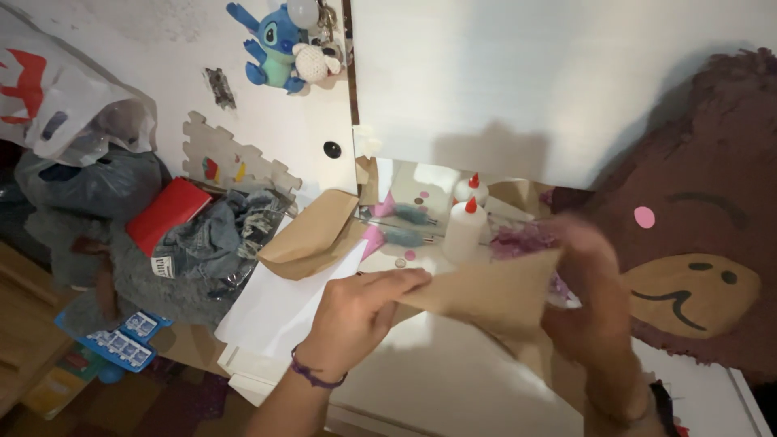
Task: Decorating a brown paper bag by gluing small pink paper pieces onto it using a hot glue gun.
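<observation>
The left hand (360,311), nearest the camera with a purple cord bracelet (317,377) round its wrist, lay palm down with its fingers stretched flat and close together along the left edge of a brown paper sheet (494,295). The right hand (595,311), blurred, gripped the same sheet from the right, its thumb and fingers closed over the paper's edge. The sheet was held between the 2 hands, just above a white tabletop (453,380).

Under the left hand and reaching left lay a white sheet of paper (279,311). Beyond it rested a folded piece of brown paper (312,235), tilted, touching the white sheet. Just behind the held sheet stood a white glue bottle (464,231) with a red tip, upright, before a mirror (421,202) leaning on the white wall; the mirror showed the bottle's reflection. Beside the bottle, to the right, lay a heap of purple shreds (522,240), and a few small round dots lay near its base.

At the right, a large brown fringed figure (696,218) with a tan muzzle and a pink cheek spot filled the edge of view. At the left sat crumpled denim cloth (218,239), a red box (166,212) and a blue tray (121,340). High on the wall hung a blue plush toy (271,40).
</observation>
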